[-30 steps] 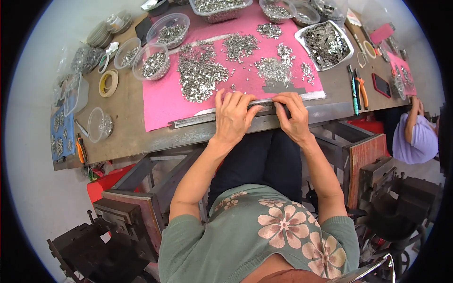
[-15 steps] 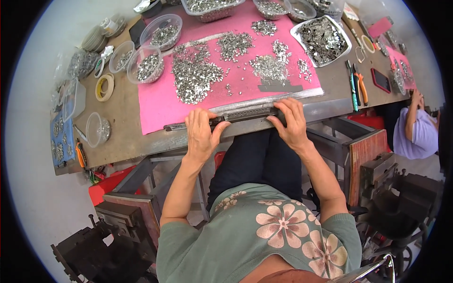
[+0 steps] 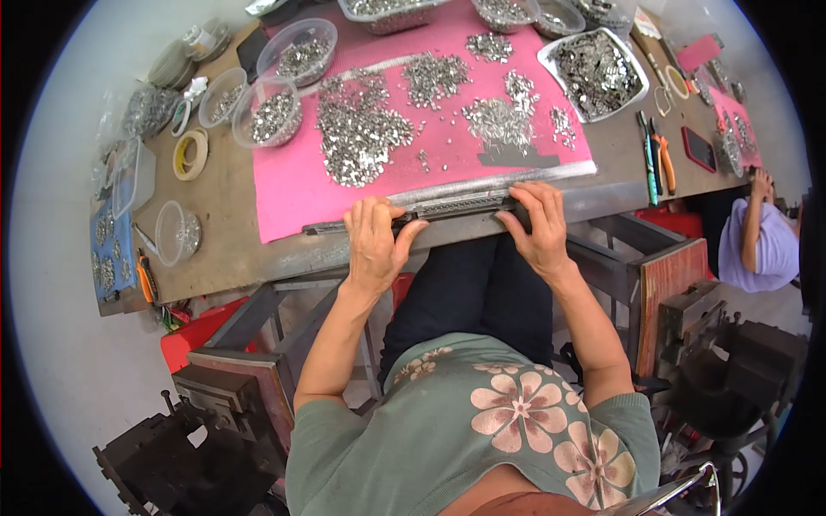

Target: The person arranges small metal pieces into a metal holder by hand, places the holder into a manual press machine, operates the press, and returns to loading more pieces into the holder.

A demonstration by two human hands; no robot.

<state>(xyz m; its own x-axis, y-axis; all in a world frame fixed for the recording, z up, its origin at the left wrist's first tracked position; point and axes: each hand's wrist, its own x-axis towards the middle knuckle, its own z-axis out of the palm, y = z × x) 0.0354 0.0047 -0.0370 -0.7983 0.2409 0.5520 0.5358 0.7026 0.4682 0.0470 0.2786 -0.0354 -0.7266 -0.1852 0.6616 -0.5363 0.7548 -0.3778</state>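
Evidently, the long dark bar (image 3: pixel 460 205) is lying lengthwise along the near edge of the table (image 3: pixel 228 215), just on the near side of the pink mat (image 3: pixel 288 185). The left hand (image 3: pixel 374 245) is holding its left end and the right hand (image 3: pixel 539 230) its right, each grip clamping between a near-side thumb and far-side fingers. Whether the table is bearing any of its weight, the view is not showing. The bar is staying straight between the hands, so it is probably behaving as stiff and, if metal, a little heavy for its slimness. Its ends are looking smooth and could be slippery; breakage is seeming unlikely. The patterned middle is showing between the hands, too small to tell whether loose bits are sitting there, so a level hold is looking safest. Both dark ends are offering the best purchase. Beyond it, small metal pieces (image 3: pixel 361 146) are lying heaped on the mat.
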